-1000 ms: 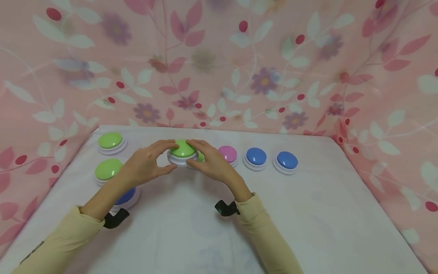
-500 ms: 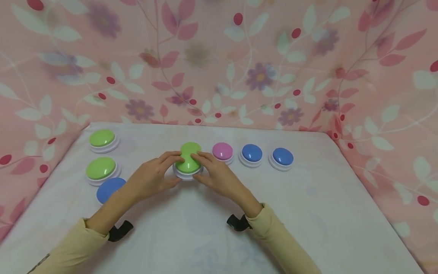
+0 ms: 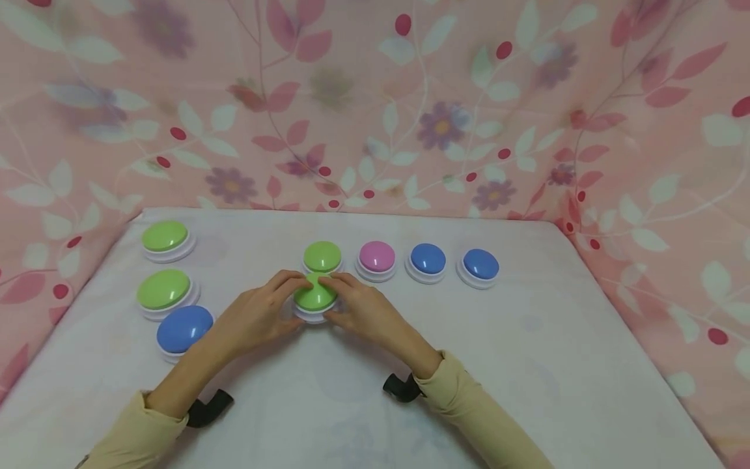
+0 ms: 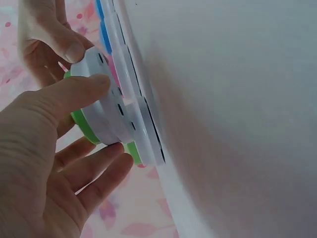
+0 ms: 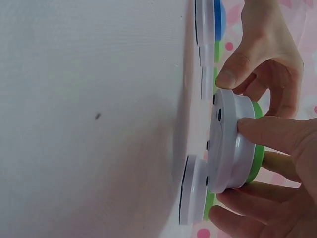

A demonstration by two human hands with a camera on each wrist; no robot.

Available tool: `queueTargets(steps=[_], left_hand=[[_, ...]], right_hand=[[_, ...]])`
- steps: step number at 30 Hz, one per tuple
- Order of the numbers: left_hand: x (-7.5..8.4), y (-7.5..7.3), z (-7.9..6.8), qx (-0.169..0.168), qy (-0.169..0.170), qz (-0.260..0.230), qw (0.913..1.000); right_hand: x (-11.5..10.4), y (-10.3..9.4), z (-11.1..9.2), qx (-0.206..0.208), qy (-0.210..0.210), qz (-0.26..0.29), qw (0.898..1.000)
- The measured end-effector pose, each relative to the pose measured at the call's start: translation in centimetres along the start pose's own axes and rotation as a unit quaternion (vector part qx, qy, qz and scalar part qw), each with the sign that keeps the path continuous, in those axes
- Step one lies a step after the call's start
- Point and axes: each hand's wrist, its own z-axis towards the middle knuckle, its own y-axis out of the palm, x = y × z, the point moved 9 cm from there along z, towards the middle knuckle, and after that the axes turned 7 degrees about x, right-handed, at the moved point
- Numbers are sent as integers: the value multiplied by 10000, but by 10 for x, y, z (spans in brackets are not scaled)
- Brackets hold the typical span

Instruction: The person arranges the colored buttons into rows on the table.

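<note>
A green push button with a round white base (image 3: 315,296) is held between both hands, raised off the white tabletop in both wrist views. My left hand (image 3: 263,305) grips its left side, with the thumb on the white base (image 4: 101,119) and the fingers toward the green dome. From the right, my right hand (image 3: 369,309) pinches it the same way, thumb against the white rim (image 5: 230,144). Just behind it stands another green button (image 3: 322,256), its lower front partly covered in the head view.
To the right stand a pink button (image 3: 377,255) and two blue ones, the nearer (image 3: 428,258) and the farther (image 3: 481,264). On the left are two green buttons (image 3: 165,236) and a blue button (image 3: 184,329) partly behind my left forearm. A floral curtain (image 3: 351,117) surrounds the table.
Both hands have brought the held green button down and nearer to me, uncovering more of the green button behind it. The head view has shifted slightly.
</note>
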Motion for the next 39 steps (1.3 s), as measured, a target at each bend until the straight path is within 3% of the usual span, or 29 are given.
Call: queueTargets(steps=[10,28,39], left_hand=[[-3,14,-4,-479,-503,-91,9975],[0,19,-1,-642,-437,-78,9970],[-6,19,-6,-737,-644,-85,9952]], right_hand=[[6,12,-3,-234,252,79,9994],[12,16,-8,-283,488,199,9982],[11,22,-4,-451,597,261,9969]])
